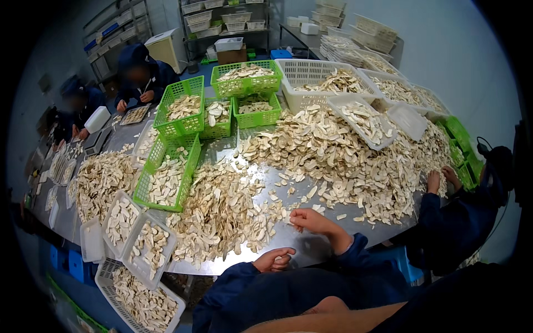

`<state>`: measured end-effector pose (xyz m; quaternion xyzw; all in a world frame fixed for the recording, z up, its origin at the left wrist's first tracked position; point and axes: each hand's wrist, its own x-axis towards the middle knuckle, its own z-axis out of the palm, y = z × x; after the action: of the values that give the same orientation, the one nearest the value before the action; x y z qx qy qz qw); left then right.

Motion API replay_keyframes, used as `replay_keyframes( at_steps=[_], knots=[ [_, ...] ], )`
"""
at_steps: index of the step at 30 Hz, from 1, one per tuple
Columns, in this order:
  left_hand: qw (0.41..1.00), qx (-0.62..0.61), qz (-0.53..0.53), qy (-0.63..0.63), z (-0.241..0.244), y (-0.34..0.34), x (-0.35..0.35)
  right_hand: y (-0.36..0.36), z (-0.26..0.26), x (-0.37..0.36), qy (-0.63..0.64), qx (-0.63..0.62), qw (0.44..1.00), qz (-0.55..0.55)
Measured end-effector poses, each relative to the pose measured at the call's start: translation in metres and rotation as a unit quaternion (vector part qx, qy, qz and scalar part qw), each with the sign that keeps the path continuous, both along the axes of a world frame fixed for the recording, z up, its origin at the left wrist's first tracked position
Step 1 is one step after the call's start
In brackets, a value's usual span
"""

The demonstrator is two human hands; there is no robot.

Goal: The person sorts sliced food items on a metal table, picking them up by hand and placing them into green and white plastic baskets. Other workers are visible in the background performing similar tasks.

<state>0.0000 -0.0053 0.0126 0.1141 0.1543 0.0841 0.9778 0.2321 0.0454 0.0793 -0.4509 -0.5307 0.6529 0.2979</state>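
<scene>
My left hand (275, 260) is at the near edge of the metal table (304, 245), its fingers curled and the index finger lying forward. Nothing shows in it. Farther forward and to the right, my right hand (310, 220) hovers over the table with thumb and fingertips close together. A pale slice shows at those fingertips; whether it is pinched or lies behind them is unclear. To the left spreads a pile of dried mushroom slices (220, 208). A taller heap of slices (333, 150) rises beyond my right hand, with loose slices strewn between the two.
Green baskets (193, 166) stand stacked beyond the left pile. White trays of slices (152, 245) overhang the near-left edge above a white basket (141, 299). A co-worker's hands (435, 181) touch the heap at right; other people (141, 79) sit far left. A white crate (308, 70) stands behind.
</scene>
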Motion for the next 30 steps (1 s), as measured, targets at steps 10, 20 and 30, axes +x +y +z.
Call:
replay_keyframes(
  at_steps=[10, 20, 30],
  knots=[
    [1.0, 0.007, 0.006, 0.011, 0.006, 0.0, -0.001, 0.045, 0.117, 0.077, 0.217, 0.184, 0.886, -0.367],
    [1.0, 0.013, 0.011, -0.008, -0.004, 0.001, 0.0, 0.007, 0.011, 0.044, -0.067, 0.095, 0.97, -0.213],
    [0.999, 0.006, 0.031, -0.023, -0.003, 0.001, 0.004, 0.011, 0.064, 0.092, -0.188, 0.194, 0.914, -0.302]
  ],
)
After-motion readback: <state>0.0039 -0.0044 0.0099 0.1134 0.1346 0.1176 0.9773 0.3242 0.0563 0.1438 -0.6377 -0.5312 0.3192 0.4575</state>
